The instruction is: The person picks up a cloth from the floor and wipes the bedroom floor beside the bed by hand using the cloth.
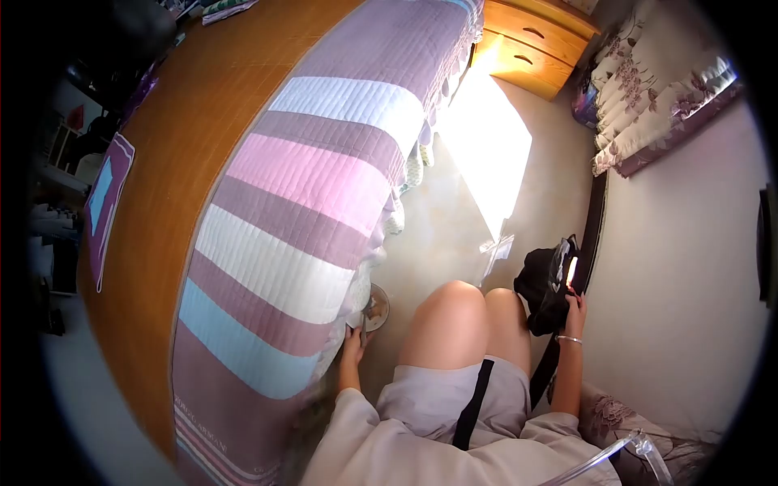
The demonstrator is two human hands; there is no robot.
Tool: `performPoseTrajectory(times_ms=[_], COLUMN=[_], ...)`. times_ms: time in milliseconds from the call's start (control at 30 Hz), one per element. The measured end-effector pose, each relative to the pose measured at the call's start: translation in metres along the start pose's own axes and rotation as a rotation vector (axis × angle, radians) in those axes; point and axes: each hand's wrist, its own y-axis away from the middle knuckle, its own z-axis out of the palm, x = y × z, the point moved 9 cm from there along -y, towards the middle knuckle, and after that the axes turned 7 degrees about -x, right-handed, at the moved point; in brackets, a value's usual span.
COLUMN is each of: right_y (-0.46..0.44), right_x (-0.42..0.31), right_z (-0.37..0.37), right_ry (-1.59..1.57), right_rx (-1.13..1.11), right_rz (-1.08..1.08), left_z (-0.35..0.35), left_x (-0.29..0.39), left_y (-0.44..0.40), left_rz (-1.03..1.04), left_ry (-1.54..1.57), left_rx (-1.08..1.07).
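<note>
My right hand [574,313] is at the right, beside the wall, closed on the edge of a black, crumpled bag-like item [538,282]. A bright strip shows at that item's upper right side. Low beside the bed, my left hand [354,338] is closed around something thin and greyish that I cannot make out. Just ahead of it on the floor is a round, pale-rimmed container [383,309] with light brown contents. The bed's hanging edge partly covers this container.
A bed with a striped quilt [300,186] runs along my left. A wooden drawer cabinet [531,49] stands ahead, with sunlight on the floor before it. Clear plastic [497,247] lies past my knees. A floral curtain [640,89] hangs at the right.
</note>
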Motion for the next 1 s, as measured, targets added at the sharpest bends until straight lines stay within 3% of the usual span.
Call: performPoseTrajectory(times_ms=[167,200,433,467,500,633,867,900,933,1000], right_y=[0.012,0.009,-0.023,-0.031,-0.033,-0.051,-0.069,-0.075,-0.092,-0.106], right_x=[-0.034,-0.041,-0.086,-0.093,-0.103,-0.151,-0.185,-0.183,-0.162,-0.154], right_z=[-0.011,-0.017,-0.040,-0.041,-0.039,-0.037,-0.027,-0.022,-0.025,-0.013], right_ry=[-0.044,-0.048,-0.085,-0.079,-0.073,0.039,-0.022,-0.015,0.008,0.095], right_rx=[0.061,0.071,0.105,0.112,0.121,0.076,0.023,-0.002,-0.011,-0.060], right_rz=[-0.002,-0.014,-0.085,-0.067,-0.038,-0.029,0.071,0.066,0.027,-0.015], left_z=[0.063,0.085,0.263,0.295,0.324,0.460,0.580,0.609,0.633,0.664], left_x=[-0.018,-0.014,-0.016,-0.007,0.005,0.090,0.220,0.239,0.254,0.288], left_y=[-0.044,-0.056,-0.138,-0.145,-0.148,-0.122,-0.135,-0.138,-0.122,-0.134], left_rz=[-0.080,-0.066,-0.114,-0.081,-0.059,-0.056,-0.045,-0.004,-0.125,-0.102], left_ry=[-0.242,-0.491,-0.671,-0.479,-0.292,-0.221,-0.376,-0.340,-0.176,-0.169], left_rx=[-0.061,-0.099,-0.340,-0.385,-0.426,-0.615,-0.483,-0.646,-0.598,-0.594])
